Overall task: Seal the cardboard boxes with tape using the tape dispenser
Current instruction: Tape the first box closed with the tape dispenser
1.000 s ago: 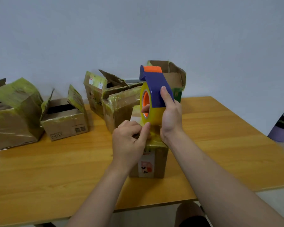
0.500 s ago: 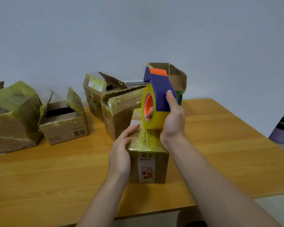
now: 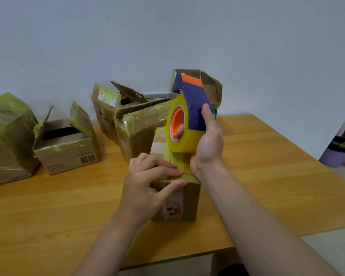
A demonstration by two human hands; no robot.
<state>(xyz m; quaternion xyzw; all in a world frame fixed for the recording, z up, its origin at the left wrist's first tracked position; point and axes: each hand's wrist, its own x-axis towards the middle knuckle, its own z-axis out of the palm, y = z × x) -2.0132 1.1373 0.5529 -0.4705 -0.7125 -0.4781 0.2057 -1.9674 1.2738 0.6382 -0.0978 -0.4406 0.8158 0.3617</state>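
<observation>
1. Our right hand (image 3: 207, 150) grasps the tape dispenser (image 3: 195, 108): the thumb lies up its purple body and a fingertip shows through the orange core.
2. We hold the dispenser upright, its yellow roll (image 3: 187, 142) just above the far top of the small cardboard box (image 3: 189, 198). We cannot tell whether they touch.
3. Our left hand (image 3: 145, 188) is not clenched. Its fingers (image 3: 163, 170) lie nearly straight across the box's taped top and the thumb rests against the front face by the label.
4. The small box stands on the wooden table (image 3: 267, 176), near the front edge.
5. Behind it are taped boxes (image 3: 139, 132), several with flaps up. An open box (image 3: 68, 150) is at left.
</observation>
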